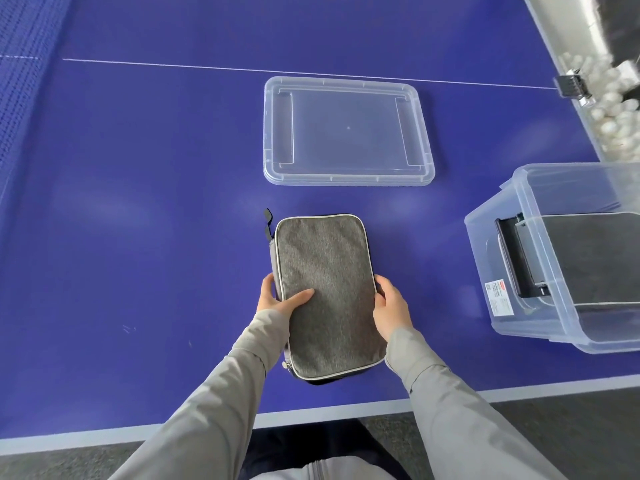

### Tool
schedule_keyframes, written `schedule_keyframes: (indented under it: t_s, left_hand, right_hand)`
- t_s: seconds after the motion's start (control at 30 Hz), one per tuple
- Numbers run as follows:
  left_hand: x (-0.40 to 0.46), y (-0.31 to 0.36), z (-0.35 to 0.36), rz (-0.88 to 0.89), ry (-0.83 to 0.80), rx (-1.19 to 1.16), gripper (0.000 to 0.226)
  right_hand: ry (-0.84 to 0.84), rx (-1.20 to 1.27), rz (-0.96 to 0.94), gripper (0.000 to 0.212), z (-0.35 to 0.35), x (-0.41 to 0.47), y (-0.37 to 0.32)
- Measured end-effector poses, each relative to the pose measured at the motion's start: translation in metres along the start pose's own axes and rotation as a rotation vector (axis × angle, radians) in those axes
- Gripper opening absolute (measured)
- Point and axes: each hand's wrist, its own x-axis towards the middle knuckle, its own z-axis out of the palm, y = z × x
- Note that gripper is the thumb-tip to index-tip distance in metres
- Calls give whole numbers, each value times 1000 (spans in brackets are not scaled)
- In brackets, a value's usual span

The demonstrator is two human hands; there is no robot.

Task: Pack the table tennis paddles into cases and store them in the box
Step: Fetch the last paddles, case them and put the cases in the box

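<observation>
The flat rectangular grey fabric case with pale piping lies on the blue table tennis surface, near its front edge and directly in front of the person. It looks closed all around, and a dark zipper pull sticks out at its far left corner. Whether a paddle is inside I cannot tell. The left hand holds the left long edge, with the thumb pressed flat on the top cloth and the other fingers curled around the side. The right hand clamps the opposite long edge in the same way. So both hands are closed on the case, one on each side.

To the right, well apart from the case, stands the clear plastic storage box, open at the top. Something dark grey and flat already lies inside it, probably another case. Beyond the case, the clear plastic lid rests flat on the surface.

I judge that the next step is to carry the case to the box. The risk is in the soft cloth: gripped only at the edges, the case may sag or slip. It may also catch on the box rim if it comes in tilted. The box sits close to the surface's edge, so a push could shift it.
</observation>
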Motion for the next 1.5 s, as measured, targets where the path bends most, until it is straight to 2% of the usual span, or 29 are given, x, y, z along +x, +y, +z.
schedule_keyframes:
  t_s: [0.23, 0.3, 0.43, 0.5, 0.7, 0.87, 1.0, 1.3, 1.4, 1.5]
  left_hand:
    - [-10, 2, 5, 7, 66, -82, 70]
    - [-14, 3, 5, -21, 125, -167, 63]
    - [-23, 9, 6, -59, 233, -311, 60]
    - [-25, 14, 6, -62, 254, -365, 64]
    - [-33, 25, 10, -16, 371, -514, 74]
    - [-38, 28, 13, 14, 456, -577, 72]
    - [-40, 27, 9, 48, 486, -616, 75]
    - [-40, 21, -4, 102, 512, -648, 74]
    - [-42, 21, -7, 110, 509, -665, 74]
    - [-47, 22, -10, 123, 491, -683, 69]
  right_hand:
    - [29, 167, -32, 37, -19, -13, 10]
    - [144, 240, -82, 35, -21, -25, 11]
    - [489, 285, -287, 31, -16, -66, 17]
    - [544, 236, -395, 30, -7, -88, 17]
    - [453, -38, -684, 32, 35, -118, -6]
    - [538, -144, -628, 33, 49, -113, -19]
    - [597, -272, -721, 19, 52, -114, -20]
    - [593, -426, -894, 15, 44, -124, -28]
    - [573, -461, -886, 18, 42, -126, -30]
    - [552, -374, -837, 21, 42, -130, -31]
